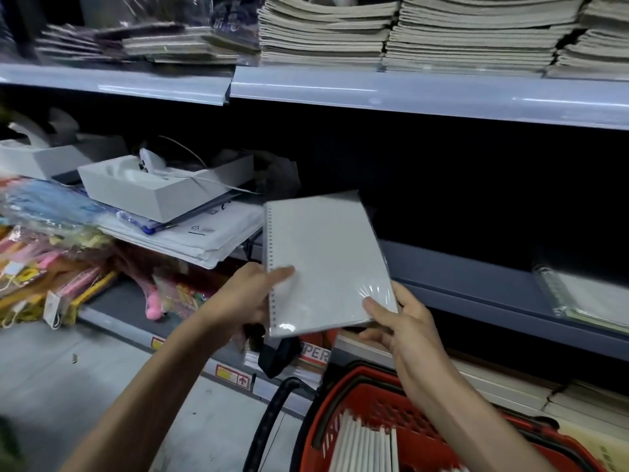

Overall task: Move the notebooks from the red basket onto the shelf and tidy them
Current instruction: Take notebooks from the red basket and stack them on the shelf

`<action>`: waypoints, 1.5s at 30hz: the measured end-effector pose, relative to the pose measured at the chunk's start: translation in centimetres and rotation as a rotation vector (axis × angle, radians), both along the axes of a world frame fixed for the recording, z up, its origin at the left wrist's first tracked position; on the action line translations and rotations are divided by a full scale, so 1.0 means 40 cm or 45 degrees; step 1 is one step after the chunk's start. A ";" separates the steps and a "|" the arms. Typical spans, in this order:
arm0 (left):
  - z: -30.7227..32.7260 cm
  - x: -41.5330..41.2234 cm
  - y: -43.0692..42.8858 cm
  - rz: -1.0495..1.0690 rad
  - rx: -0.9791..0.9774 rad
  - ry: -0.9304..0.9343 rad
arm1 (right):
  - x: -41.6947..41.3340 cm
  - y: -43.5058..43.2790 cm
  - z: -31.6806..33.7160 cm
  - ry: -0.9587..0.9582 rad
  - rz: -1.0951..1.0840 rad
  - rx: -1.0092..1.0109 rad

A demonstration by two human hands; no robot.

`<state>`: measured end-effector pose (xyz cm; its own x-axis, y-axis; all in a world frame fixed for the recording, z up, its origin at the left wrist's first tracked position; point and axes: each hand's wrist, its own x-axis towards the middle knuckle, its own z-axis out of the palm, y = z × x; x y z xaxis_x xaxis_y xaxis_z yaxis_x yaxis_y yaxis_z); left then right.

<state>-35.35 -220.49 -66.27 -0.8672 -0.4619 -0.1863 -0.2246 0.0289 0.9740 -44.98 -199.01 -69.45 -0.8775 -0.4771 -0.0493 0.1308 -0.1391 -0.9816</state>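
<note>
Down in the red basket (381, 408) more notebooks (364, 444) wait, above it left hand (245, 294) and right hand (405, 321) pinch a wrapped notebook (326, 260) by its near corners, short of the shelf (476, 284); slick film could let it slip.

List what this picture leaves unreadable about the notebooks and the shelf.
Head view:
basket notebooks in the red basket: cut by the bottom edge, count unknown;
shelf notebook: cut by the right edge, partly shadowed;
middle shelf: its back lost in darkness;
held notebook: underside hidden, glare on its wrap.
</note>
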 end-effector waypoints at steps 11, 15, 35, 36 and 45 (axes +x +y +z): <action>0.042 -0.171 -0.133 0.225 -0.266 0.175 | -0.209 -0.178 0.059 0.295 -0.158 0.183; 0.042 -0.259 -0.189 0.370 -0.416 0.137 | -0.277 -0.238 0.064 0.439 -0.184 0.633; 0.062 -0.092 -0.030 0.201 -1.221 -0.080 | -0.153 -0.034 0.152 1.115 -0.026 1.218; 0.071 -0.086 0.000 0.144 -1.244 -0.077 | -0.148 -0.007 0.157 1.106 0.015 1.223; 0.026 -0.083 0.241 -0.189 -1.279 -0.025 | -0.098 0.273 0.138 0.963 0.186 1.367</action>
<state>-38.68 -210.87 -65.25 -0.9294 -0.3004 0.2143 -0.1678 0.8613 0.4797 -48.91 -188.11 -63.94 -0.7995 -0.6005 0.0164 -0.5476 0.7174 -0.4307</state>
